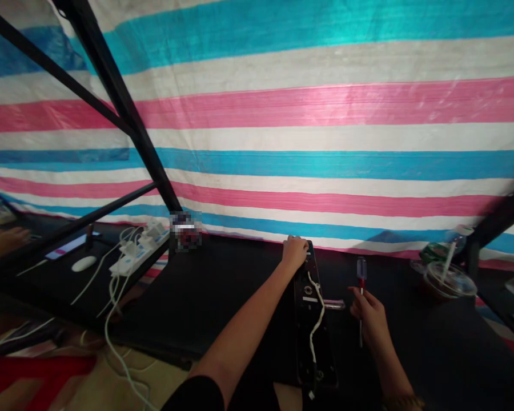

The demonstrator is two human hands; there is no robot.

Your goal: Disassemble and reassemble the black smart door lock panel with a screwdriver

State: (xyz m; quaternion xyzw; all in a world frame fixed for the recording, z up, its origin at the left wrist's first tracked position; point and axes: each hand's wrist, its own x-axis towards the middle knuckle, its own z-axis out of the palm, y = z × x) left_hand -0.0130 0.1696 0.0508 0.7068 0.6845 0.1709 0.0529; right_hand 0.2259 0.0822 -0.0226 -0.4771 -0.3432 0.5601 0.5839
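A long black panel [304, 331] lies lengthwise in front of me on the black table, its near end close to my body. A white cable [318, 325] runs along it to a small white plug at the near end. My left hand [295, 252] is closed over the panel's far left edge. To the right of the panel, my right hand [369, 315] pinches a screwdriver [361, 271] by its shaft. Its clear and red handle points away from me and its tip points toward me. A slim clear object [334, 305] lies beside the panel's right edge.
A lidded plastic cup with a straw [449, 279] stands at the right, near a green packet [434, 253]. On the left are a white power strip [139, 251] with plugs, a white mouse [84, 264] and a phone [68, 246]. Another person's hand [6, 237] shows far left. Black frame bars [124, 108] cross there.
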